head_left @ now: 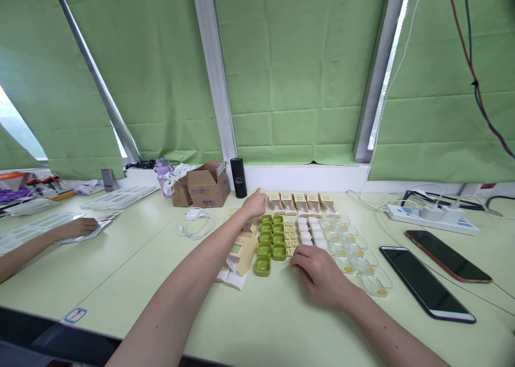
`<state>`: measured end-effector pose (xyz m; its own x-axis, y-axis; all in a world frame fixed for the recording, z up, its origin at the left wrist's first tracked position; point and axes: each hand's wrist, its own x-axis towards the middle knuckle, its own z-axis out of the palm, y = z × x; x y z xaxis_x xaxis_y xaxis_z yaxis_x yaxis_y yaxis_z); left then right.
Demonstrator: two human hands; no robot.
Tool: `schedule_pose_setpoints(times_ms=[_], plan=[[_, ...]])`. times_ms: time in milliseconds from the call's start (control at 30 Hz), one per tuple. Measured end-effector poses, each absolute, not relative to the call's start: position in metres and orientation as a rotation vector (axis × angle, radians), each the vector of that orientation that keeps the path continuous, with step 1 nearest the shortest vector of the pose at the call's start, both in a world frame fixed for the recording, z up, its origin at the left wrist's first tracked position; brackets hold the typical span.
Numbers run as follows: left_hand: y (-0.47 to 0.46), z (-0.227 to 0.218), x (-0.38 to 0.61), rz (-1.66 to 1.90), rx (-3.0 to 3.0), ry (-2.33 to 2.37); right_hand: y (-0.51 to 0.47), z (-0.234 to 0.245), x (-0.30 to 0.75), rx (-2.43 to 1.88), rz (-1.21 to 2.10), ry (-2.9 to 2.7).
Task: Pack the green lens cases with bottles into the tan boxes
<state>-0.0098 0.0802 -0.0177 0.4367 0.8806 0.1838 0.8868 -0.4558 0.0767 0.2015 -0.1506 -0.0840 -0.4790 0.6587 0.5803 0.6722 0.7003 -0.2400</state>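
My left hand reaches to the back of the table, over the far end of a group of cream cartons with green-and-white windows. Its fingertips are mostly hidden. Curled fingers close my right hand at the near end of the small yellow pieces and white rounded blocks; anything inside them is out of sight. Two columns of green square cups stand between my hands. Clear plastic cups with yellow round marks lie beside my right hand. More cream cartons line up behind.
Two phones and a white power strip with cables lie at the right. A cardboard box, black bottle and coiled white cable are at the back left. Another person's hand rests on sheets at far left.
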Motion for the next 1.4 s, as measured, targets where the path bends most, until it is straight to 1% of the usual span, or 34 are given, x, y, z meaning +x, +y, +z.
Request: schedule_pose_setpoints(times_ms=[300, 333, 400, 467, 633, 867, 1033, 1233, 1400], plan=[[-0.024, 0.004, -0.008, -0.718, -2.667, -1.401, -0.152, -0.084, 0.197, -1.014, 0.003, -2.279], [-0.035, 0.004, -0.01, -0.862, -2.659, -1.36, -0.152, -0.084, 0.197, -1.021, 0.02, -2.285], [-0.053, -0.001, -0.014, -1.124, -2.621, -1.296, -0.153, -0.084, 0.195, -1.039, 0.056, -2.297], [-0.066, -0.011, -0.018, -1.303, -2.579, -1.236, -0.155, -0.084, 0.193, -1.046, 0.085, -2.313], [-0.075, -0.041, -0.024, -1.582, -2.485, -1.154, -0.162, -0.087, 0.181, -1.067, 0.063, -2.374], [-0.077, -0.051, -0.024, -1.607, -2.426, -0.973, -0.164, -0.089, 0.165, -1.124, -0.055, -2.499], [-0.082, -0.056, -0.02, -1.563, -2.434, -0.86, -0.165, -0.089, 0.164, -1.123, -0.043, -2.499], [-0.085, -0.064, -0.017, -1.503, -2.482, -0.865, -0.166, -0.09, 0.168, -1.118, -0.04, -2.458], [-0.086, -0.065, -0.017, -1.515, -2.48, -0.866, -0.167, -0.087, 0.175, -1.08, 0.04, -2.411]])
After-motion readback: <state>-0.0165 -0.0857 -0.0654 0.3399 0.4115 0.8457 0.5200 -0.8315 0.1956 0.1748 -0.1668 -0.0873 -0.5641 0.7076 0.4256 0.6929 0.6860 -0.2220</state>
